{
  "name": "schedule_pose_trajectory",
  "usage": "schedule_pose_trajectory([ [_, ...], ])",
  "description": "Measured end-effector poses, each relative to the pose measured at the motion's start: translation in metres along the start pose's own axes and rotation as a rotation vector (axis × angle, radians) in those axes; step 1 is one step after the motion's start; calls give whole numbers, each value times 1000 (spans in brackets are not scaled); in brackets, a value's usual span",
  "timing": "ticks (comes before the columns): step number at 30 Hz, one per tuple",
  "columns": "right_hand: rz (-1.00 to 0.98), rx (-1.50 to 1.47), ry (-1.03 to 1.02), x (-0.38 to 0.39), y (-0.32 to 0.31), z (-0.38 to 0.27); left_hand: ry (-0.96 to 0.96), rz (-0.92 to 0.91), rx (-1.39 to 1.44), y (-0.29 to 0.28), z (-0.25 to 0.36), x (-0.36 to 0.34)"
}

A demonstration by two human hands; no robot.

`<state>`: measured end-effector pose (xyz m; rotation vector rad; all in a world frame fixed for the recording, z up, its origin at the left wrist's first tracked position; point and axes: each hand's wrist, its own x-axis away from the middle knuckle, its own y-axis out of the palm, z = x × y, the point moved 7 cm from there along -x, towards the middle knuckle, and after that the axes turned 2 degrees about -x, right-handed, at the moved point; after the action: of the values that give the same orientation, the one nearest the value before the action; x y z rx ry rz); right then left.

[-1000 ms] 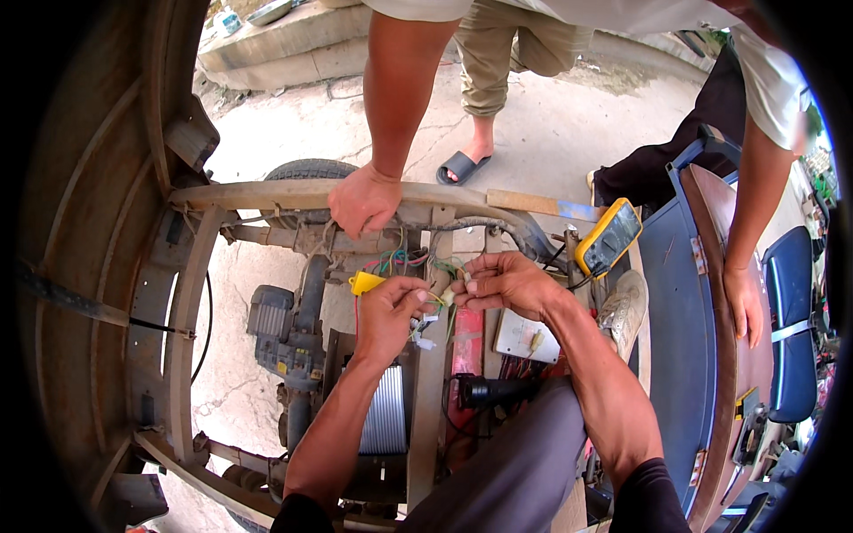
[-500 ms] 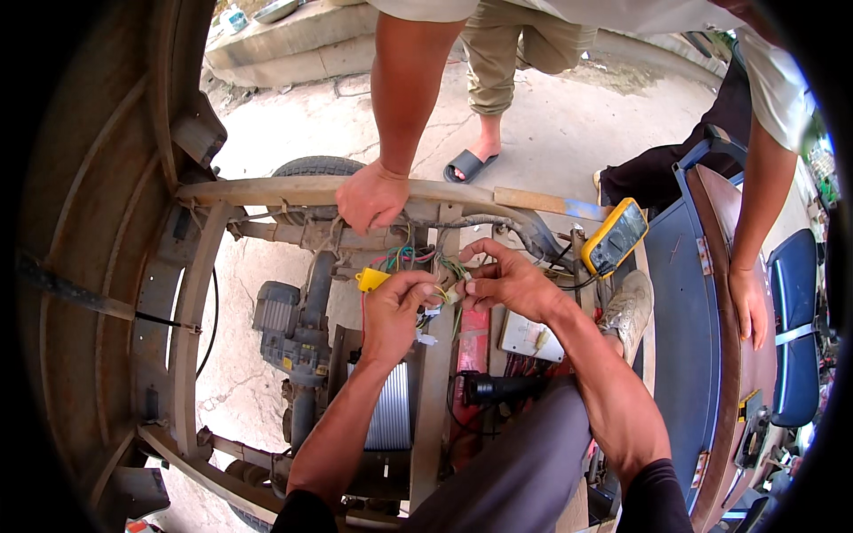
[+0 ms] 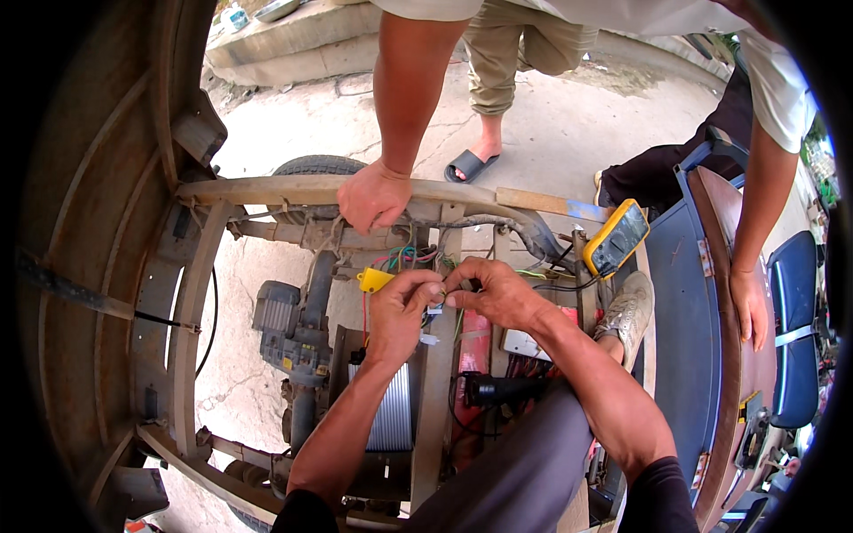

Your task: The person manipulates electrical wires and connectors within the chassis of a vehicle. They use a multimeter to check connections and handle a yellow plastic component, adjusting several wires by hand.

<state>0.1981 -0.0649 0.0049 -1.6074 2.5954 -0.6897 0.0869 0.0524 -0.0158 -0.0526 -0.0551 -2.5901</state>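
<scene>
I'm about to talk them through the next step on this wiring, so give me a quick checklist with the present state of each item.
1. Both hands on the job: ok. The left hand and right hand meet fingertip to fingertip over the wire bundle.
2. What is pinched between them: cannot tell, too small.
3. Yellow multimeter to hand: ok, propped on the frame at the right.
4. Yellow connector free: ok, just left of the left hand, untouched.
5. Other person's hand out of the way: not ok, it rests on the frame rail right above the wires.
</scene>
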Motion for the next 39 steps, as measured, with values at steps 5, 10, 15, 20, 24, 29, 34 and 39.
schedule_pose_trajectory([
  [5, 22, 12, -137, -4, 5, 3, 10, -3, -3, 2, -1, 1],
  [10, 72, -22, -87, -7, 0, 8, 31, -25, 66, 6, 8, 2],
  [15, 128, -114, -159, -7, -1, 13, 32, 1, 18, 6, 8, 0],
  [20, 59, -252, -22, -11, 0, 27, -25, -20, -6, 7, 1, -1],
  [24, 142, -211, -97, -11, -6, 21, -22, -24, -72, 9, 4, 1],
  [29, 168, -284, -129, -16, -6, 22, -35, -26, -114, 1, -6, -1],
  [34, 179, -224, -116, -15, -6, 24, -54, -113, -138, 12, -7, -4],
  [39, 182, -226, -57, -11, -7, 17, 4, -108, -184, 13, -11, -3],
])
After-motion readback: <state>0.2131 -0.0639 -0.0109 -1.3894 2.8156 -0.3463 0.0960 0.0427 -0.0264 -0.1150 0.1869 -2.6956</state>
